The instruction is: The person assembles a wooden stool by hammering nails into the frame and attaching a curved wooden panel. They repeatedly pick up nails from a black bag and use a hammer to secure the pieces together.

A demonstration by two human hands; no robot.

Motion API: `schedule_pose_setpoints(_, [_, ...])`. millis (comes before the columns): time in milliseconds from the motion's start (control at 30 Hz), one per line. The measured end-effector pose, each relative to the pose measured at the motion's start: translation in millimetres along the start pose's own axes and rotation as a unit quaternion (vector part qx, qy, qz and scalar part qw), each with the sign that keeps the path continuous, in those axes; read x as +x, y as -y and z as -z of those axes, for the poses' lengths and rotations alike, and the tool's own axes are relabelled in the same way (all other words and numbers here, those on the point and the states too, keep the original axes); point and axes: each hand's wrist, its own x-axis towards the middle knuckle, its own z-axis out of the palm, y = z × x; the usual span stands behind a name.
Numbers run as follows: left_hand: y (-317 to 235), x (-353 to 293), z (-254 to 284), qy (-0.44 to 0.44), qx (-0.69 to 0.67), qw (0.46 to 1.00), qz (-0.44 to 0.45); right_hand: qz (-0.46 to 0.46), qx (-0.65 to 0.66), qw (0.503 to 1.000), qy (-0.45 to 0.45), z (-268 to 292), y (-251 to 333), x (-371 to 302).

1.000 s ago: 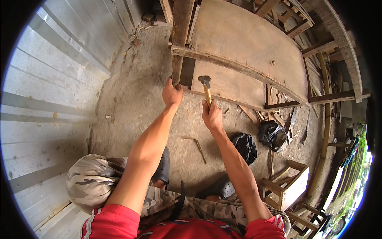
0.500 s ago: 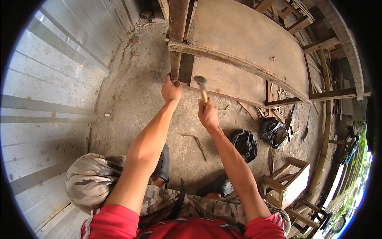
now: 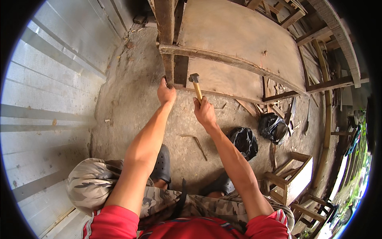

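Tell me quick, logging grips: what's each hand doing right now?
Left hand: closed at the foot of the wooden post; what it pinches cannot be told.
Right hand: closed on the hammer handle.

Both bare arms extended forward; left hand [image 3: 166,94] fingers pinched at tips, right hand [image 3: 205,112] fisted, wrist cocked up.

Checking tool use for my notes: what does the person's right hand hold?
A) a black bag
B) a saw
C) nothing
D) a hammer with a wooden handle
D: the right hand grips the wooden handle of a hammer, its metal head raised near the wooden post that the left hand touches.
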Motion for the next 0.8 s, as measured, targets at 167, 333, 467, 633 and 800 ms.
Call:
schedule_pose_setpoints(167, [0, -6, -4, -0.010, -0.007, 1.000, -0.006, -0.029, -0.044, 0.999, 0.016, -3, -12, -9])
schedule_pose_setpoints(333, [6, -38, -28, -0.113, 0.003, 0.992, -0.054, -0.047, -0.004, 0.999, -0.012, -6, -35, -17])
schedule_pose_setpoints(467, [-7, -75, -30, -0.090, 0.047, 0.992, -0.077, -0.037, -0.017, 0.999, 0.026, 21, -58, -41])
schedule_pose_setpoints(633, [-16, -81, -44, 0.021, 0.109, 0.969, -0.223, -0.040, 0.002, 0.995, 0.086, 50, -101, -60])
schedule_pose_setpoints(800, [-42, -91, -61, 0.104, 0.289, 0.930, -0.202, -0.055, -0.074, 0.991, 0.096, 88, -121, -53])
